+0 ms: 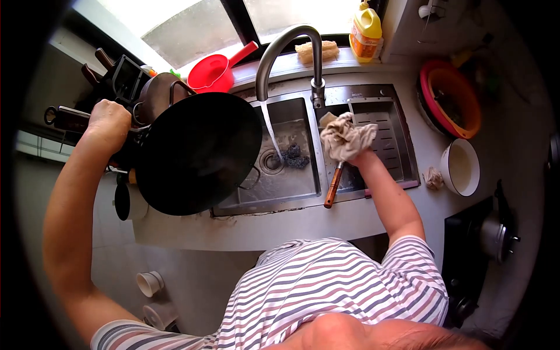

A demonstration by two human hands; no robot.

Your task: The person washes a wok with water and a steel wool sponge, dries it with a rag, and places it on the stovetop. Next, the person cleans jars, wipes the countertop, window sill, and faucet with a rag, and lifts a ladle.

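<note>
My left hand is closed around the handle of a black wok. The wok is tilted over the left side of the sink, its dark round face toward me. Over the right part of the sink, my right hand grips a crumpled beige cloth, which hides most of my fingers. Just below the cloth, a utensil's wooden handle sticks out over the sink's front edge; its head is hidden. Water runs from the grey faucet into the left basin, where a dark scouring pad lies by the drain.
A red dipper, a loofah sponge and a yellow detergent bottle stand along the window ledge. To the right are nested colored basins, a white bowl and a pot. A knife block stands at back left.
</note>
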